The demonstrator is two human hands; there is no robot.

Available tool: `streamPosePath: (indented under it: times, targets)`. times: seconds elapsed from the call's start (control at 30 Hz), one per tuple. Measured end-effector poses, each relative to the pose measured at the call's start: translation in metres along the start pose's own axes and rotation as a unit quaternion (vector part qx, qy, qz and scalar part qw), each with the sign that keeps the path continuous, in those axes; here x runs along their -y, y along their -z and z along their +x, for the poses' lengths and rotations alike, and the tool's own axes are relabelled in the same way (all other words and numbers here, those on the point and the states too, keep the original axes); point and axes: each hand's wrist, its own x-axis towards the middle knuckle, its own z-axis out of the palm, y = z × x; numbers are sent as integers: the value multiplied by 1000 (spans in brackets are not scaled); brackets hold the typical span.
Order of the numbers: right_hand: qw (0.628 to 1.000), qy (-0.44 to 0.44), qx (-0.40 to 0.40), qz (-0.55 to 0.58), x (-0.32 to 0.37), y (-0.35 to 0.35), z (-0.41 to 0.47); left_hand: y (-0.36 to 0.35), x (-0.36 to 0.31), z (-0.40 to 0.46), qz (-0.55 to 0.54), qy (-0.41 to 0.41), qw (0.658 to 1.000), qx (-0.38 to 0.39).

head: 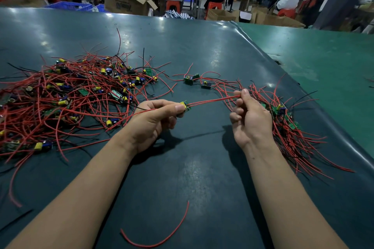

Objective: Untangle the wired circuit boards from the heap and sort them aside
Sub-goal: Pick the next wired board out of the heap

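At frame centre, the left hand [153,115] pinches a board [185,106] while the right hand [250,115] pinches its red wires [212,100] taut, likely to straighten them.

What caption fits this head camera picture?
Left hand holds a circuit board while right hand pinches its red wires.

Bare mat [182,168] lies between heap [70,95] and sorted bundle [287,127].

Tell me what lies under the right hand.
Under the right hand lie sorted boards with red wires on the mat. The hand hides the boards directly beneath it.
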Motion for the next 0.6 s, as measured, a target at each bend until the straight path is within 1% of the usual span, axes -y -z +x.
streamPosePath:
  times: [0.07,0.1,0.13,0.17,0.2,0.23,0.27,0.3,0.33,0.37,0.4,0.47,0.5,0.53,0.6]
  targets:
    - [998,4,-43,44,6,3,3,3,-3,2,-61,-15,996,-58]
    - [998,23,-54,30,8,5,4,5,-4,4,-88,-33,991,-94]
    - [997,50,-52,-8,7,6,4,7,-5,6,-103,-57,985,-129]
    - [995,78,-38,-52,4,5,1,7,-5,7,-103,-87,977,-163]
    - [990,105,-15,-97,-1,2,-2,7,-4,8,-72,-125,969,-202]
    - [981,129,11,-142,-8,-1,-7,7,-2,8,-6,-169,955,-245]
    - [968,154,39,-196,-16,-5,-12,8,0,8,81,-215,932,-279]
    - [947,183,69,-254,-23,-8,-17,7,2,8,157,-258,906,-295]
    - [921,216,104,-307,-30,-10,-22,7,4,7,208,-292,885,-296]
    - [894,244,145,-348,-37,-12,-27,6,6,5,238,-314,874,-284]
    - [862,269,190,-384,-43,-12,-31,5,7,4,259,-326,870,-263]
    - [786,317,279,-451,-52,-12,-36,-1,12,0,282,-330,878,-200]
    - [753,335,305,-477,-54,-13,-36,-5,14,-2,275,-322,890,-170]
    - [737,346,311,-490,-55,-14,-37,-8,15,-3,254,-304,907,-146]
    - [748,368,286,-472,-53,-14,-34,-12,13,-4,196,-259,937,-130]
